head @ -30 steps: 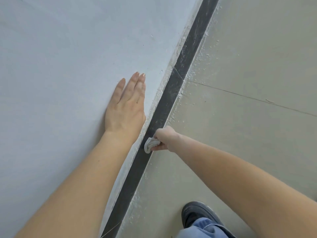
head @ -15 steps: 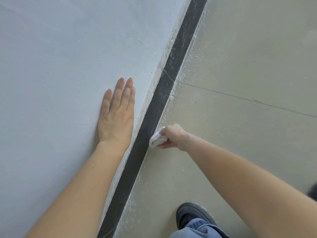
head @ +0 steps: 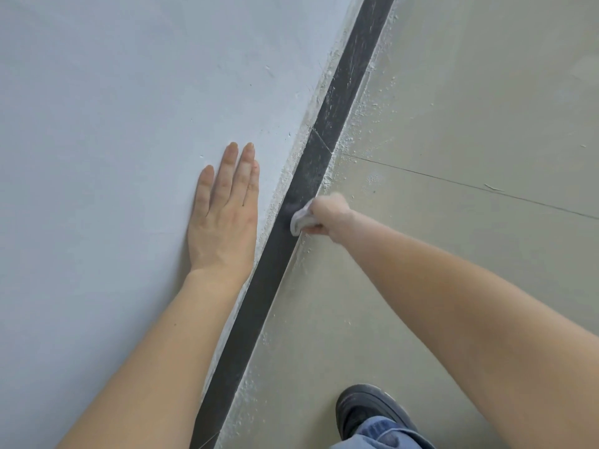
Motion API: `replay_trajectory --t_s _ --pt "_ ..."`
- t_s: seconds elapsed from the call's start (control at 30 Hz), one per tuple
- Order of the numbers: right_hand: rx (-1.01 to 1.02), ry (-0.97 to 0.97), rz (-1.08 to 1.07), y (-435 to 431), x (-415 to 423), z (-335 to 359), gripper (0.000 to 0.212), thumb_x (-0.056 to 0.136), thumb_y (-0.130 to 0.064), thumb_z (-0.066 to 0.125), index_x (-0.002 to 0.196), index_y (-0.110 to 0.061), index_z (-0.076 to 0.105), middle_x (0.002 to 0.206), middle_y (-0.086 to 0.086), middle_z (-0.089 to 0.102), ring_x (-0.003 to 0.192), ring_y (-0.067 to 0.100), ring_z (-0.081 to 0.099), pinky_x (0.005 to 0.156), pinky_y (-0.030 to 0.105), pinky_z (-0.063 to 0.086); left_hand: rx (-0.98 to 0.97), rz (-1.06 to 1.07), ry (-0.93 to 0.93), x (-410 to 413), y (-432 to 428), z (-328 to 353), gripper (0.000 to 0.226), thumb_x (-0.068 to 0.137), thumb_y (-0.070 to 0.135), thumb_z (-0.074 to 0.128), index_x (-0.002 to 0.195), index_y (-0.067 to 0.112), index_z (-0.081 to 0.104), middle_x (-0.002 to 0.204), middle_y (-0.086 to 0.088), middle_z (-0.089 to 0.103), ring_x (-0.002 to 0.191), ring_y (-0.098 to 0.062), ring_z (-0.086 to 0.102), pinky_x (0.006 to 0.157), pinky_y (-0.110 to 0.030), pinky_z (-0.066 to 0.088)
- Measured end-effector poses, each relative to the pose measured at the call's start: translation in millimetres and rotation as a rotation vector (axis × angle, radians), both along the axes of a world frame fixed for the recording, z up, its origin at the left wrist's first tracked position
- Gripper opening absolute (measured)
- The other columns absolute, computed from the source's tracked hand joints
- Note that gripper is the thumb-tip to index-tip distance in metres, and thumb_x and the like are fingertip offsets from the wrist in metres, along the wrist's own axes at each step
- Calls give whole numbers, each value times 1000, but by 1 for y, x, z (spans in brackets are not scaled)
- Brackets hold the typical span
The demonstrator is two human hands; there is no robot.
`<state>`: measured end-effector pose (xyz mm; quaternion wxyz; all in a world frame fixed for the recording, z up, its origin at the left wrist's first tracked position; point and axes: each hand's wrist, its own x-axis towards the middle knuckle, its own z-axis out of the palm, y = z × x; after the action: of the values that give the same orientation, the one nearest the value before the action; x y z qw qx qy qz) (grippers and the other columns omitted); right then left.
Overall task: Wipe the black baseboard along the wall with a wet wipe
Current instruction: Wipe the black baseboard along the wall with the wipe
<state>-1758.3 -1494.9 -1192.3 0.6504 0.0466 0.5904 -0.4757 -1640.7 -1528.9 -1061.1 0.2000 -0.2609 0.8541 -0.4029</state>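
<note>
Baseboard (head: 275, 270) edge: right hand (head: 330, 212) fingers clutch wipe (head: 299, 218); left hand (head: 223, 218) flat, empty.

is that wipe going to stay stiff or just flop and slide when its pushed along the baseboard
Probably floppy: the wet wipe sits bunched in the right hand, with no shape of its own. It looks light, so it likely only follows the fist. Pressed on the black baseboard, it may drag on the dusty stretch ahead rather than slide.

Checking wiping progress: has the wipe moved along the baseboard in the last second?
Yes. The wet wipe has slid farther along, closer to the baseboard joint.
</note>
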Motion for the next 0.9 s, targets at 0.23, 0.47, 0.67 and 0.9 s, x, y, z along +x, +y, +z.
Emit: replay_trajectory --t_s 0.23,0.47,0.67,0.9 --pt "51 -14 -252 28 3 -1 13 86 -11 48 75 -7 55 72 14 58 55 27 57 57 35 54 10 20 24 -4 1 -2 85 91 22 50 148 9 -13 155 -5 -23 141 -26 -22 104 -43 -27" --pt "-5 -227 228 43 88 1 19 93 -3 45 76 -11 50 94 13 58 69 20 59 76 33 58 -6 8 21 -4 1 -3 85 91 24 49 148 9 -12 155 -5 -22 140 -26 -23 104 -44 -26" --pt "12 -172 -41 2 38 9 37 96 -8 39 132 1 45 130 19 54 67 17 54 54 25 55 -6 4 7 -3 0 -4 85 91 27 49 148 8 -12 155 -6 -24 140 -26 -23 104 -45 -25" --pt "-131 -193 -486 1 -44 28 18 89 4 44 82 -4 59 88 17 64 72 24 64 73 32 59 -22 7 20 -3 -1 -5 87 90 27 51 148 9 -12 155 -6 -22 142 -26 -20 105 -45 -25"
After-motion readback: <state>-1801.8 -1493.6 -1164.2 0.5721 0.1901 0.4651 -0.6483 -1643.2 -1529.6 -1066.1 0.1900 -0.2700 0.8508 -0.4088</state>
